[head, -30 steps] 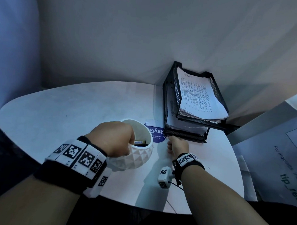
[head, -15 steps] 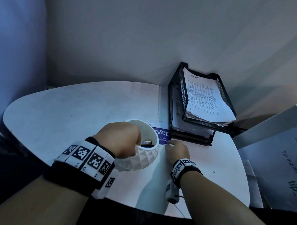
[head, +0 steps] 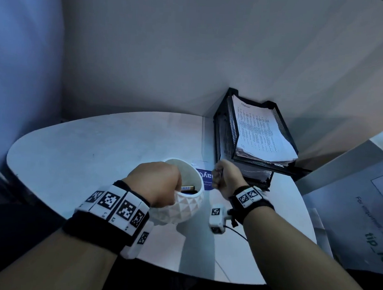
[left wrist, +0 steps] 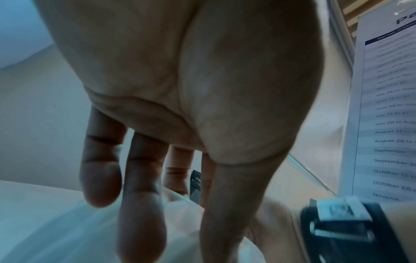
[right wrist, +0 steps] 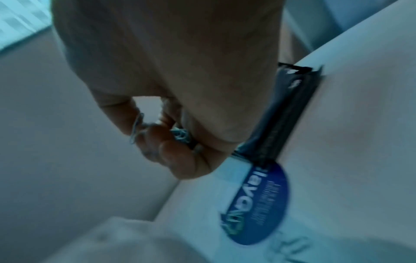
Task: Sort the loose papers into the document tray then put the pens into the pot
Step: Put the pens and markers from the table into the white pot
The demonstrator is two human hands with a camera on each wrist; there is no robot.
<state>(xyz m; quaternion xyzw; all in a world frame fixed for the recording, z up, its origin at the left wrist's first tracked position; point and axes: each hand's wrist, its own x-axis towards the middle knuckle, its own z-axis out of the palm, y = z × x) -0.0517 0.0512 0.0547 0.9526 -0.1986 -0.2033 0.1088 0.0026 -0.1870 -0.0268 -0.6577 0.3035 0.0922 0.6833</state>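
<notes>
The table point(head: 81, 154) is white and rounded, set against a wall corner. At its far right stands the black mesh tray point(head: 221, 133), two tiers; printed papers point(head: 260, 130) lie stacked in the top tier and more sheets in the lower one, so the sorting looks done. Near the middle sits the white faceted pot point(head: 187, 206), with a dark pen point(head: 188, 188) lying inside. The left hand point(head: 156, 182) grips the pot's near rim, thumb inside and fingers outside, probably to steady it for loading. The right hand point(head: 225, 178), just right of the pot and off the table, has its fingers curled, pinching what look like small metal clips point(right wrist: 136, 130), blurred; it likely means to drop them in. A blue sticker point(head: 204, 176) lies between pot and tray
</notes>
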